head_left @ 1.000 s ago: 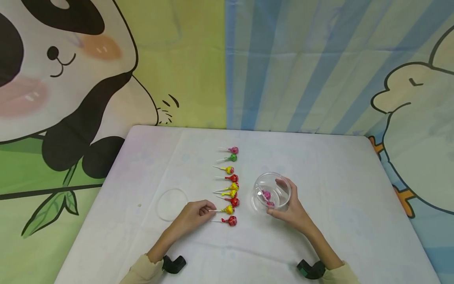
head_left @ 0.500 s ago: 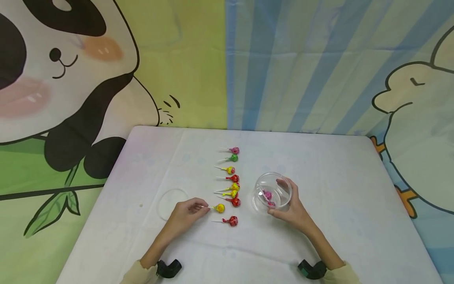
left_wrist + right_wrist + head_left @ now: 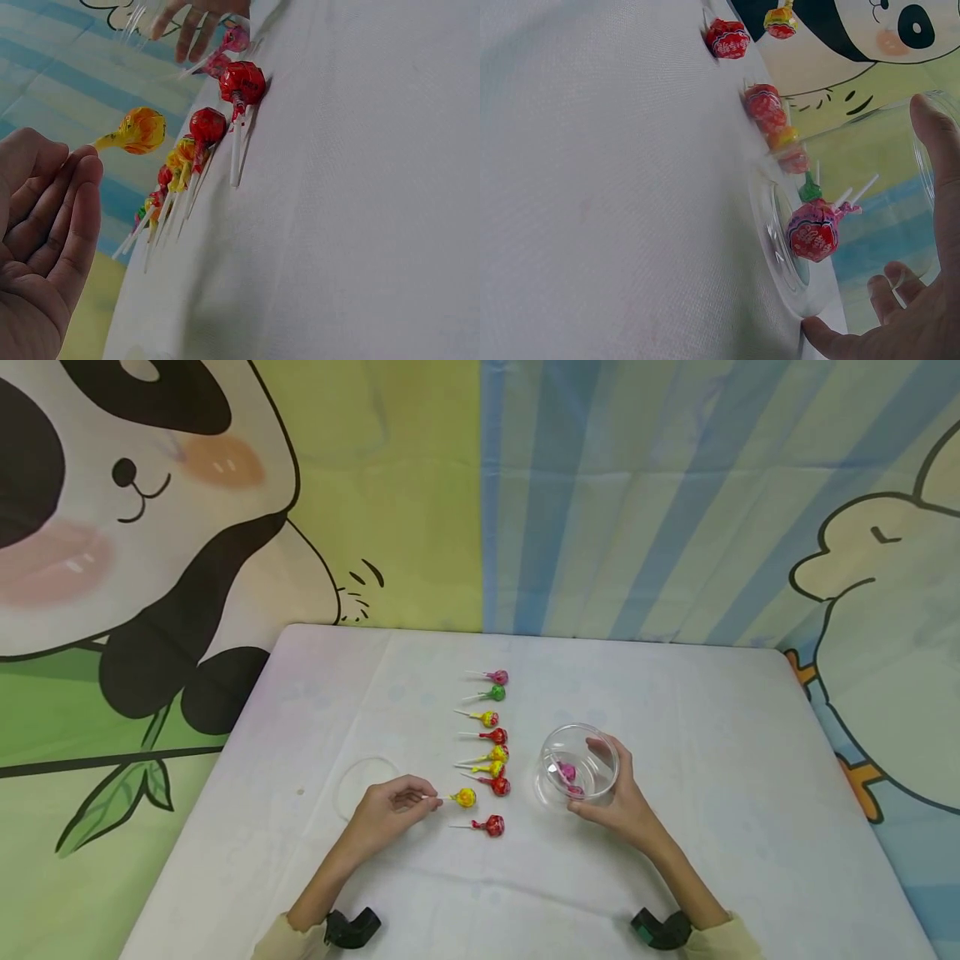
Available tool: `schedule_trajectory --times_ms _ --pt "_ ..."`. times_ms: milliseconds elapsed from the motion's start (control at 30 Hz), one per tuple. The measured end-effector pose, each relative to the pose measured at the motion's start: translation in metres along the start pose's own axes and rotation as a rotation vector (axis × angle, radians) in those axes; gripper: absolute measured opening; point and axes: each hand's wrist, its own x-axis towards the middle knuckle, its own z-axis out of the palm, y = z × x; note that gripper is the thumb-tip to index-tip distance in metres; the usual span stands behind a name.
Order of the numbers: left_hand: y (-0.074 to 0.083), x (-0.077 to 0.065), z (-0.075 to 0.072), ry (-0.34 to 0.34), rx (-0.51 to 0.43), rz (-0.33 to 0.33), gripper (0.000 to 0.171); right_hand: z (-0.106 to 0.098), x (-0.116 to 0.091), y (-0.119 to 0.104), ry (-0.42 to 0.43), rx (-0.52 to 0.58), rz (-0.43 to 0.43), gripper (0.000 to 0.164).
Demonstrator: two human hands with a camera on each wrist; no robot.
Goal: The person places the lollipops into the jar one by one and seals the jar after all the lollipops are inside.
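Note:
My left hand [image 3: 392,814] pinches the stick of a yellow lollipop [image 3: 466,797], its wrapped head pointing right; in the left wrist view the yellow lollipop [image 3: 141,131] is held up off the table. Around the side of a clear plastic jar [image 3: 564,742] curl the fingers and thumb of my right hand [image 3: 617,789]. Inside the jar lie pink lollipops [image 3: 567,772], and one pink lollipop [image 3: 814,231] shows through the wall in the right wrist view. Below the left hand's lollipop, a red lollipop [image 3: 492,826] lies on the table.
Several lollipops run in a column up the table's middle, from a red one [image 3: 499,786] to a green one [image 3: 496,692] and a pink one [image 3: 498,677]. A clear round lid [image 3: 358,762] lies partly behind the left hand. The white table [image 3: 712,735] meets a printed cloth backdrop.
My left hand has drawn the yellow lollipop out of the column, leftward and slightly up. The right hand and the jar have stayed in place.

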Motion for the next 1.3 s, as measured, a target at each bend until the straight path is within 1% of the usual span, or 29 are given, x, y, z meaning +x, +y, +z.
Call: schedule_trajectory --times_ms 167,300,367,500,600,700,767,900,1067,1133,1200,1300 --pt "0.007 0.001 -0.002 -0.002 -0.017 -0.004 0.011 0.0 0.0 0.002 -0.005 0.011 0.005 0.107" --pt "0.022 0.009 0.001 -0.018 -0.051 -0.017 0.011 0.0 0.0 0.001 -0.004 0.007 -0.002 0.107" --pt "0.031 0.017 0.005 -0.032 -0.066 -0.002 0.011 -0.001 0.0 0.001 0.001 0.008 -0.005 0.107" --pt "0.051 0.035 0.017 -0.068 -0.085 0.038 0.012 -0.001 0.0 0.0 0.004 0.007 0.005 0.107" --pt "0.064 0.05 0.029 -0.121 -0.098 0.083 0.012 0.0 0.0 0.0 0.004 0.006 0.016 0.107" --pt "0.074 0.064 0.044 -0.182 -0.115 0.148 0.012 0.001 0.0 -0.001 0.006 0.009 0.021 0.106" --pt "0.081 0.073 0.053 -0.212 -0.116 0.175 0.012 0.001 0.0 -0.002 0.006 0.007 0.022 0.106" --pt "0.091 0.089 0.067 -0.231 -0.09 0.192 0.013 0.001 0.0 -0.002 -0.004 -0.003 0.027 0.105" --pt "0.096 0.108 0.079 -0.256 -0.035 0.212 0.014 -0.001 0.0 -0.001 -0.005 -0.024 0.031 0.104" --pt "0.098 0.113 0.082 -0.282 -0.008 0.22 0.023 -0.001 0.0 0.0 -0.005 -0.02 0.027 0.105" --pt "0.101 0.116 0.081 -0.298 0.014 0.216 0.039 -0.001 0.0 0.0 -0.008 -0.022 0.021 0.105" --pt "0.104 0.121 0.075 -0.288 -0.001 0.201 0.059 -0.002 0.0 0.0 -0.009 -0.015 0.015 0.105"
